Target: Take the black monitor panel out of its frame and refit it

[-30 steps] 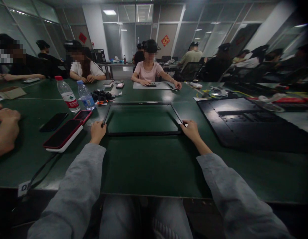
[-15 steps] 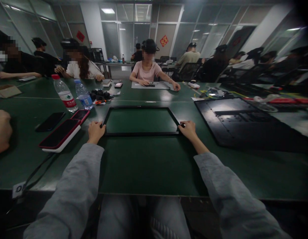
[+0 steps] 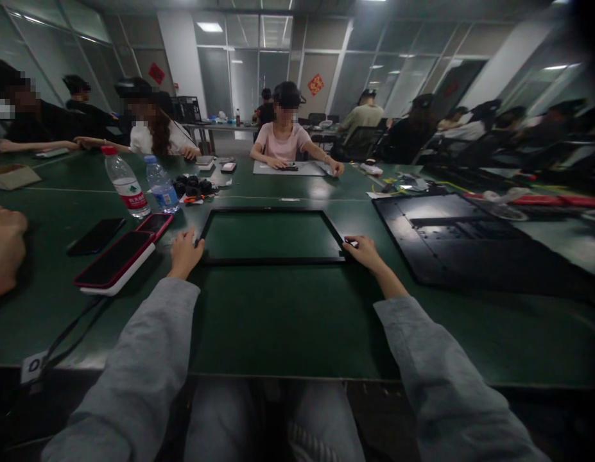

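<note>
A thin black rectangular frame, like a screen bezel [image 3: 273,260], lies on the green table in front of me, with the tabletop showing through its opening. My left hand [image 3: 184,252] is closed on its left side near the front corner, one finger slightly raised. On the opposite side, my right hand [image 3: 366,251] pinches the edge near the front right corner. Where the fingertips meet the frame is partly hidden. To the right of my right hand lies a large black panel [image 3: 470,256] with a recessed strip and small fittings.
At the left are a red-capped bottle [image 3: 126,184], a blue-capped bottle [image 3: 161,186], a dark phone [image 3: 95,235] and a red-cased phone [image 3: 117,258] on a white block with a cable. Another person's hand [image 3: 6,250] rests at the left edge. Someone sits opposite at a grey mat [image 3: 268,171].
One finger of my left hand has lifted a little; the frame stays nearly in place. At the left, a co-worker's arm now reaches out along the table.
</note>
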A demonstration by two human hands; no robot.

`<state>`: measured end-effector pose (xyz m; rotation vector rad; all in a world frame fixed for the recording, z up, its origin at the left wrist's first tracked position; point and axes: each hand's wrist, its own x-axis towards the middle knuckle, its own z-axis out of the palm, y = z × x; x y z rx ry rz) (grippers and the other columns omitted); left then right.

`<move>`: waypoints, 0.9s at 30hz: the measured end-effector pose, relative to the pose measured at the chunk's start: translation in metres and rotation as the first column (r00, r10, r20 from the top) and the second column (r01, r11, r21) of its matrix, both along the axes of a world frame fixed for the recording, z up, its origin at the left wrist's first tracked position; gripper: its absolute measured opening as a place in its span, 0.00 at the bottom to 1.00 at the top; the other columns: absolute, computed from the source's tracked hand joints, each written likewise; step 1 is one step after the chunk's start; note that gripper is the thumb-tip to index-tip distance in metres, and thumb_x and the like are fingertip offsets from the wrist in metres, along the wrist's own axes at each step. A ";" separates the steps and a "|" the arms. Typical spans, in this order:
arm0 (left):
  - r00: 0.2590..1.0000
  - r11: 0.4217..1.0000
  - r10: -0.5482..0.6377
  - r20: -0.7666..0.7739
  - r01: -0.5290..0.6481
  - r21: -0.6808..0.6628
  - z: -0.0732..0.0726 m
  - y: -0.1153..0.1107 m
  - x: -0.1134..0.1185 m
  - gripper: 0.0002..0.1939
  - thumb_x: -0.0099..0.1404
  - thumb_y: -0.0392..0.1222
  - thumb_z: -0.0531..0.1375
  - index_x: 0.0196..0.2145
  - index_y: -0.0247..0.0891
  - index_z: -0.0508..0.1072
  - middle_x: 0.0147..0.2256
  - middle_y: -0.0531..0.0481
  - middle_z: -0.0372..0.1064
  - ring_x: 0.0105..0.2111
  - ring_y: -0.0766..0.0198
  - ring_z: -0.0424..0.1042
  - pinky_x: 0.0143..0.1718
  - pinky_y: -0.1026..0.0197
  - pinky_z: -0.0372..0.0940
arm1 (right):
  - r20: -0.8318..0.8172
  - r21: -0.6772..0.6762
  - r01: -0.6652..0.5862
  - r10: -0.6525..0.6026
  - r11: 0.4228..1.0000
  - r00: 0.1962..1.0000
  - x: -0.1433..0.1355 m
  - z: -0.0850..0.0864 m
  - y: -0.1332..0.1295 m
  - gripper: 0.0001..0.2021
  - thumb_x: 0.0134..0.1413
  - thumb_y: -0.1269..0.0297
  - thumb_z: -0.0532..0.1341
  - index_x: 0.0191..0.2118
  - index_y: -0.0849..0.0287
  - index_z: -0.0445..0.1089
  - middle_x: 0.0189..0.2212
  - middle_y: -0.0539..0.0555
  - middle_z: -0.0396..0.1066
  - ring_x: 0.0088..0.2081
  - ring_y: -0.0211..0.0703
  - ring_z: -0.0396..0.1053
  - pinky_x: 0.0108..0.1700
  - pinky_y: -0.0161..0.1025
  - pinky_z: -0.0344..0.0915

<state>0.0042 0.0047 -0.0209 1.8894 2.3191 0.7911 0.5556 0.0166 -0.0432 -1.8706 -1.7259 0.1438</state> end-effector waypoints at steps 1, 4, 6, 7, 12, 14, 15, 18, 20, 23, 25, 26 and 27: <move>0.999 0.999 -0.038 0.012 0.038 0.010 0.003 -0.001 0.002 0.34 0.73 0.50 0.55 0.71 0.35 0.63 0.64 0.29 0.64 0.64 0.36 0.62 0.61 0.40 0.61 | 0.005 0.009 -0.001 0.001 1.000 1.000 0.001 -0.001 0.000 0.17 0.54 0.60 0.61 0.46 0.61 0.78 0.42 0.62 0.77 0.50 0.57 0.71 0.63 0.59 0.59; 0.968 0.968 -0.249 0.037 0.250 -0.024 0.012 -0.008 0.008 0.36 0.70 0.57 0.59 0.72 0.44 0.64 0.66 0.36 0.64 0.66 0.38 0.60 0.63 0.38 0.58 | 0.034 0.049 0.005 -0.006 0.999 0.999 0.001 -0.006 -0.001 0.22 0.51 0.59 0.63 0.51 0.61 0.77 0.45 0.63 0.76 0.51 0.59 0.70 0.61 0.59 0.61; 0.922 0.918 -0.386 0.043 0.388 -0.080 0.015 -0.015 0.013 0.38 0.64 0.62 0.65 0.69 0.50 0.68 0.66 0.40 0.66 0.66 0.37 0.60 0.64 0.35 0.55 | 0.035 0.078 0.007 -0.010 0.997 0.999 -0.001 -0.008 -0.001 0.23 0.50 0.60 0.63 0.52 0.61 0.77 0.45 0.63 0.76 0.50 0.59 0.70 0.60 0.59 0.63; 0.897 0.891 -0.440 0.038 0.441 -0.104 0.015 -0.018 0.015 0.38 0.61 0.63 0.68 0.66 0.51 0.72 0.65 0.41 0.67 0.66 0.37 0.60 0.64 0.35 0.54 | 0.027 0.092 0.009 -0.012 0.996 1.000 -0.002 -0.008 -0.002 0.23 0.50 0.61 0.61 0.53 0.61 0.76 0.45 0.63 0.76 0.49 0.58 0.71 0.59 0.58 0.64; 0.866 0.857 -0.499 0.032 0.499 -0.130 0.016 -0.024 0.022 0.22 0.56 0.63 0.71 0.40 0.45 0.82 0.54 0.42 0.74 0.57 0.42 0.68 0.58 0.42 0.61 | -0.073 0.136 0.011 -0.001 0.991 0.997 -0.006 -0.005 -0.004 0.25 0.49 0.65 0.59 0.54 0.62 0.76 0.41 0.60 0.75 0.38 0.50 0.72 0.52 0.52 0.70; 0.877 0.871 -0.478 0.038 0.479 -0.107 0.016 -0.023 0.023 0.22 0.57 0.64 0.70 0.36 0.43 0.80 0.49 0.42 0.75 0.53 0.44 0.71 0.53 0.46 0.64 | -0.121 0.152 0.027 -0.008 0.988 0.993 -0.007 -0.003 -0.006 0.26 0.48 0.65 0.59 0.54 0.63 0.75 0.41 0.60 0.75 0.38 0.48 0.72 0.50 0.50 0.71; 0.882 0.877 -0.470 0.041 0.471 -0.094 0.016 -0.023 0.023 0.22 0.57 0.64 0.70 0.36 0.43 0.80 0.48 0.42 0.76 0.52 0.45 0.71 0.51 0.48 0.65 | -0.144 0.158 0.040 -0.017 0.987 0.989 -0.007 -0.003 -0.007 0.26 0.48 0.65 0.60 0.54 0.62 0.75 0.40 0.59 0.75 0.38 0.48 0.72 0.50 0.50 0.71; 0.899 0.899 -0.433 0.063 0.436 -0.051 0.015 -0.022 0.023 0.23 0.57 0.66 0.69 0.37 0.43 0.80 0.45 0.43 0.77 0.48 0.47 0.73 0.48 0.51 0.65 | -0.212 0.152 0.062 -0.029 0.986 0.977 -0.009 -0.001 -0.008 0.25 0.47 0.64 0.61 0.54 0.62 0.75 0.39 0.58 0.75 0.37 0.48 0.72 0.49 0.50 0.71; 0.913 0.916 -0.396 0.099 0.401 -0.034 0.014 -0.021 0.024 0.23 0.56 0.66 0.70 0.37 0.44 0.80 0.43 0.43 0.78 0.45 0.47 0.75 0.45 0.52 0.66 | -0.262 0.132 0.050 -0.014 0.990 0.965 -0.010 0.002 -0.007 0.24 0.48 0.63 0.60 0.53 0.62 0.75 0.39 0.59 0.76 0.37 0.49 0.73 0.49 0.50 0.72; 0.915 0.930 -0.357 0.185 0.368 -0.024 0.013 -0.021 0.024 0.23 0.54 0.65 0.72 0.36 0.44 0.81 0.39 0.43 0.79 0.41 0.49 0.76 0.42 0.53 0.66 | -0.293 0.170 0.068 -0.015 0.983 0.956 -0.007 0.009 -0.008 0.25 0.54 0.60 0.58 0.56 0.64 0.73 0.43 0.62 0.75 0.42 0.52 0.73 0.52 0.53 0.71; 0.909 0.938 -0.335 0.246 0.346 -0.003 0.014 -0.020 0.025 0.22 0.52 0.64 0.73 0.34 0.44 0.81 0.38 0.43 0.80 0.39 0.50 0.77 0.41 0.54 0.66 | -0.234 0.284 0.179 -0.113 0.942 0.966 0.004 0.017 -0.012 0.28 0.57 0.59 0.57 0.61 0.66 0.70 0.49 0.67 0.73 0.50 0.58 0.71 0.58 0.59 0.66; 0.904 0.943 -0.323 0.278 0.333 0.014 0.015 -0.020 0.025 0.21 0.51 0.62 0.74 0.33 0.44 0.81 0.38 0.43 0.80 0.39 0.50 0.77 0.41 0.54 0.66 | -0.198 0.358 0.268 -0.207 0.895 0.958 0.013 0.021 -0.015 0.30 0.58 0.58 0.57 0.64 0.68 0.67 0.52 0.71 0.71 0.56 0.62 0.68 0.62 0.63 0.61; 0.896 0.947 -0.314 0.313 0.320 0.035 0.015 -0.020 0.025 0.21 0.51 0.61 0.74 0.33 0.43 0.81 0.38 0.43 0.80 0.40 0.50 0.77 0.41 0.54 0.66 | -0.174 0.427 0.360 -0.315 0.830 0.933 0.025 0.025 -0.019 0.33 0.59 0.58 0.57 0.66 0.71 0.64 0.56 0.76 0.67 0.62 0.67 0.63 0.65 0.67 0.55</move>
